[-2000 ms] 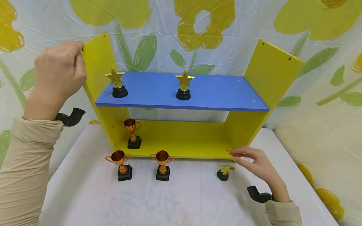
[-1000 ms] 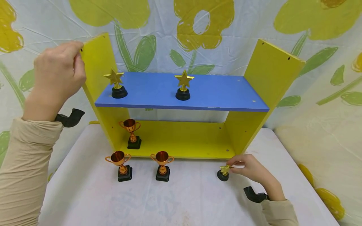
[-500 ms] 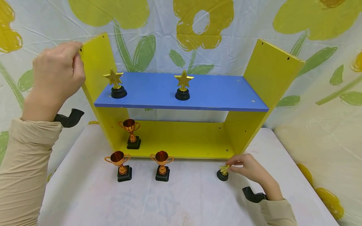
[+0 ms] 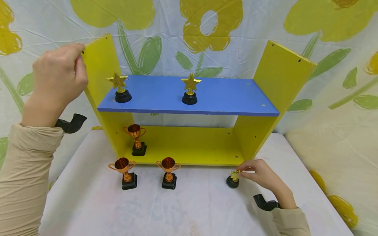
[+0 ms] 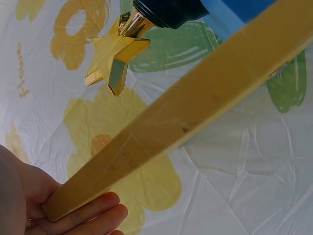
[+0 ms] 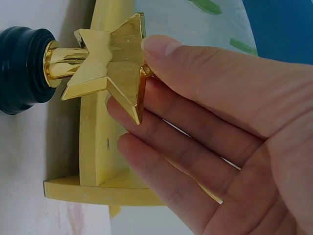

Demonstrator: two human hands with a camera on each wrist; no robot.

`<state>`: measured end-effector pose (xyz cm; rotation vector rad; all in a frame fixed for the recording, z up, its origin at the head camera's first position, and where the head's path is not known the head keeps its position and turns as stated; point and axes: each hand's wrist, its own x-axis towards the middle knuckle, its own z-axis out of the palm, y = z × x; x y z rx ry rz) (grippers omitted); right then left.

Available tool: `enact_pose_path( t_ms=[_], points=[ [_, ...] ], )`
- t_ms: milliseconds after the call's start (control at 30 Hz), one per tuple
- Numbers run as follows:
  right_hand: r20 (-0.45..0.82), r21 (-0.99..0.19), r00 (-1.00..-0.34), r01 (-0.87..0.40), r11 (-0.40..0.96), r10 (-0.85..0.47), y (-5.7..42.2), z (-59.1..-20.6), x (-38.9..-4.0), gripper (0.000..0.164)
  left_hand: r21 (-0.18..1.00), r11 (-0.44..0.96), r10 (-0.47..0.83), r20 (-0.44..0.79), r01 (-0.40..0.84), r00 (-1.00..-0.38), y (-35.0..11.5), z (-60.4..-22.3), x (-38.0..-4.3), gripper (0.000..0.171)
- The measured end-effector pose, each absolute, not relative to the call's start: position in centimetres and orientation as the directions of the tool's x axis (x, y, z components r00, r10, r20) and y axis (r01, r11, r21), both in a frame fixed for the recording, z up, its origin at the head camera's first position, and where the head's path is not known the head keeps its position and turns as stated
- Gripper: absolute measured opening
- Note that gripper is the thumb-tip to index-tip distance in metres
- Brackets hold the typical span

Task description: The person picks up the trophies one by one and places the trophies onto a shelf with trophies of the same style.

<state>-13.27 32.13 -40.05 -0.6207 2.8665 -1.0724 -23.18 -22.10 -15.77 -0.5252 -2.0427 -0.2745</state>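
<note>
My left hand [image 4: 60, 70] grips the upper corner of the shelf unit's yellow left side panel [image 4: 103, 65]; the left wrist view shows its fingers on both sides of the board [image 5: 146, 127]. At the front right, my right hand [image 4: 261, 173] pinches a point of a gold star trophy [image 4: 234, 178] between thumb and fingers. Its round black base [image 6: 27, 68] is upright, close to the white cloth. Two more star trophies stand on the blue shelf [image 4: 230, 95], one at the left [image 4: 119, 87] and one near the middle [image 4: 190, 88].
A bronze cup trophy [image 4: 137, 141] stands at the left of the yellow bottom board [image 4: 189, 147]. Two similar cups, one left [image 4: 126, 173] and one further right [image 4: 169, 173], stand on the white cloth [image 4: 153, 216] before the unit. A flower-printed cloth [image 4: 168, 32] hangs behind.
My right hand has come from the unit's front right corner down and left to the star trophy and taken hold of it. The star has turned slightly. My left hand keeps its grip.
</note>
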Motion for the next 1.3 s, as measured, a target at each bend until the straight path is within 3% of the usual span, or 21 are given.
enact_pose_path(
  t_ms=[633,1300],
  points=[
    [0.206,-0.581,-0.914,-0.402,0.708,-0.349,31.8,-39.7,-13.1,0.011,-0.009,0.886,0.239,0.866,0.464,-0.44,-22.2,-16.0,-23.2,0.038],
    [0.468,-0.47,-0.823,-0.54,0.698,-0.322,31.4,-38.8,-12.6,0.022,-0.011,0.885,0.236,0.872,0.465,-0.43,-22.2,-16.0,-23.4,0.037]
  ],
)
